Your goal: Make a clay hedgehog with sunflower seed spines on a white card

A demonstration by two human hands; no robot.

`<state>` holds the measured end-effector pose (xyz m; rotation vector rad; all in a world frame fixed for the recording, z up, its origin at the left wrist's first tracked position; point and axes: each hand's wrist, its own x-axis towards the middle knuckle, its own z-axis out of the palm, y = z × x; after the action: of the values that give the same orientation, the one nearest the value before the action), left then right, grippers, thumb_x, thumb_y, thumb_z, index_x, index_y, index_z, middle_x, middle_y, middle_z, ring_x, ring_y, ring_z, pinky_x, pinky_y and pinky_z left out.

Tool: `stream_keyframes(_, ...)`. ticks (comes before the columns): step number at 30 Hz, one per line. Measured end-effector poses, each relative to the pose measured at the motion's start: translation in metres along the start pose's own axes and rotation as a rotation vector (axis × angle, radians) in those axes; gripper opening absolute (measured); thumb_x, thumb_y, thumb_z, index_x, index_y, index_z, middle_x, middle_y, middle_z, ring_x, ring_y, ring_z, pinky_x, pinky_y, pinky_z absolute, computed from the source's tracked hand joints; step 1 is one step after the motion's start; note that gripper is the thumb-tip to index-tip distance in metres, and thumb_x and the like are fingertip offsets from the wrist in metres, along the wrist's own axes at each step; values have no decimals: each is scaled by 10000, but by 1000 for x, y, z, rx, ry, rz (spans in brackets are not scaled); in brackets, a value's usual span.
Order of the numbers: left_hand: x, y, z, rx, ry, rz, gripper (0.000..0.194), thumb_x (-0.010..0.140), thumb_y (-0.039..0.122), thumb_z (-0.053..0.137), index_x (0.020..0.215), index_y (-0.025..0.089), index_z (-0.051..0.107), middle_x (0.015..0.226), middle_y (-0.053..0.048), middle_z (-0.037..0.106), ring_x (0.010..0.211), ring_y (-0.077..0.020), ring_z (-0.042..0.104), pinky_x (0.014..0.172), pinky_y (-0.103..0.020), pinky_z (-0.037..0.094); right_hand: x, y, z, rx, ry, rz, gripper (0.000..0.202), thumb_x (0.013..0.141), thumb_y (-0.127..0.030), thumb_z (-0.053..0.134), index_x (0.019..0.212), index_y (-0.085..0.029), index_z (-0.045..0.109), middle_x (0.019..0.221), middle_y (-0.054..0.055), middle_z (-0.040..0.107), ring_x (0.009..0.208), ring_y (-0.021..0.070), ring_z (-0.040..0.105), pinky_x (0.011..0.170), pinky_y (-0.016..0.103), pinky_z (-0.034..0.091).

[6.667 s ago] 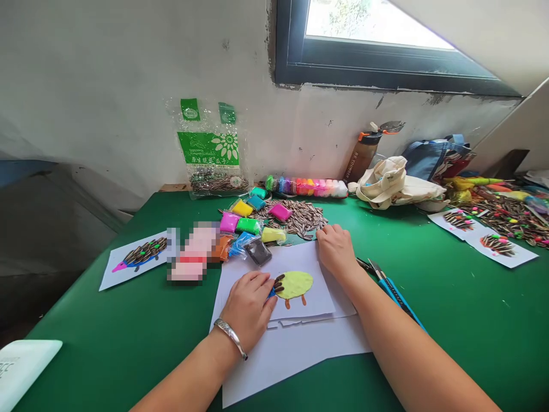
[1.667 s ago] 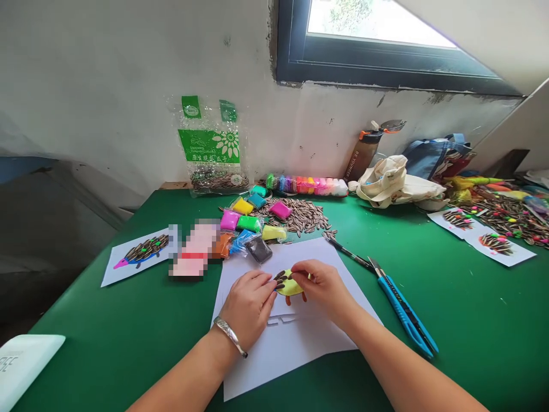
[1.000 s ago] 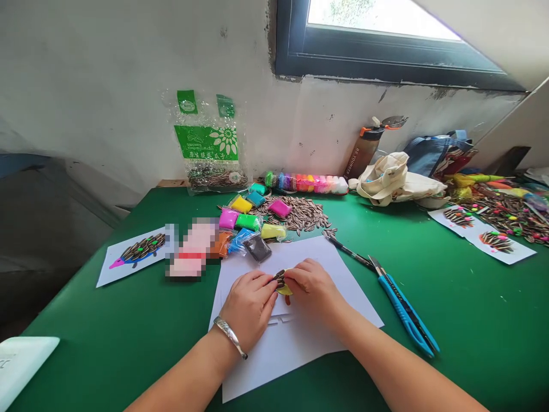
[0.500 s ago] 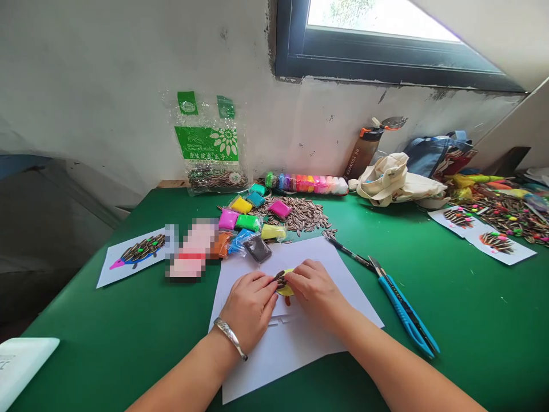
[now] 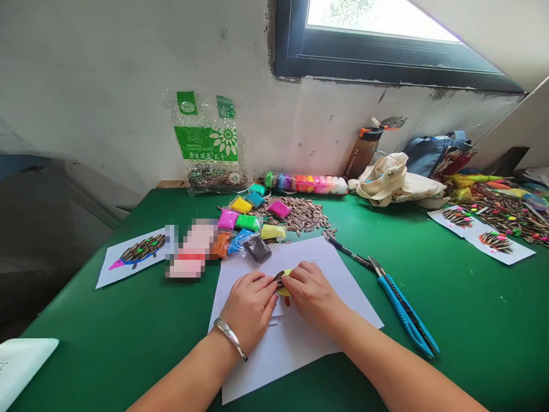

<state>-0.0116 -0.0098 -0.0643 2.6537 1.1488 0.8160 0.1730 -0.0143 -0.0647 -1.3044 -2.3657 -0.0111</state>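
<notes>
Looks like a few seeds (image 5: 278, 277) were stuck down, some yellow clay (image 5: 283, 292) was left bare, and the left hand (image 5: 249, 303) and right hand (image 5: 312, 292) had fingers bunched narrow, any grip couldn't be told.

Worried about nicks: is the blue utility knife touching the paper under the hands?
Apart: the head view shows green tabletop between the blue utility knife and the paper.

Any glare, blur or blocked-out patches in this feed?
Head view: window pane blown out to white; green tabletop has a pale sheen along its far side. Head view: a pixelated patch masks something left of the paper; left hand and right hand look fairly sharp, but hide part of the yellow-green shape.
</notes>
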Motion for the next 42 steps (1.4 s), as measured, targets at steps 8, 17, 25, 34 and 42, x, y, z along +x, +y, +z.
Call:
stream_keyframes(8, 1, 1, -1, 13, 1, 6, 257, 851, 179, 490, 1030, 162, 674, 1003, -80, 699, 982, -259, 587, 843, -468, 521, -2, 5, -11, -5, 14, 112, 201, 864, -216, 524, 682, -180, 601, 687, 35, 581, 709, 155, 441, 666, 294, 276)
stream_keyframes(17, 0, 0, 0, 17, 5, 4, 253, 850, 178, 498, 1029, 160, 676, 1000, -79, 700, 983, -261, 586, 846, -467, 517, -2, 6, -3, 17, 1, 100, 183, 840, -212, 571, 663, -183, 609, 661, 22, 570, 695, 148, 446, 668, 286, 281)
stream_keyframes(25, 1, 0, 0, 24, 25, 8, 263, 851, 174, 479, 1022, 175, 679, 990, -76, 703, 982, -257, 587, 836, -463, 523, -2, 6, 2, 27, -1, 102, 191, 820, -176, 591, 629, -182, 599, 645, 10, 558, 677, 140, 445, 656, 279, 275)
stream_keyframes(34, -1, 1, 0, 24, 9, 5, 261, 854, 180, 496, 1055, 154, 661, 1036, -79, 691, 1002, -265, 580, 867, -463, 510, 1, 8, -6, 65, 0, 186, 190, 860, -183, 525, 704, -192, 632, 666, 25, 579, 687, 147, 460, 661, 275, 288)
stream_keyframes(42, 2, 5, -3, 58, -5, 32, 281, 866, 172, 469, 1070, 136, 659, 1050, -89, 686, 1006, -270, 567, 850, -470, 520, 2, 10, -7, 106, -12, 209, 198, 871, -190, 499, 740, -196, 647, 694, 26, 593, 699, 147, 471, 675, 268, 303)
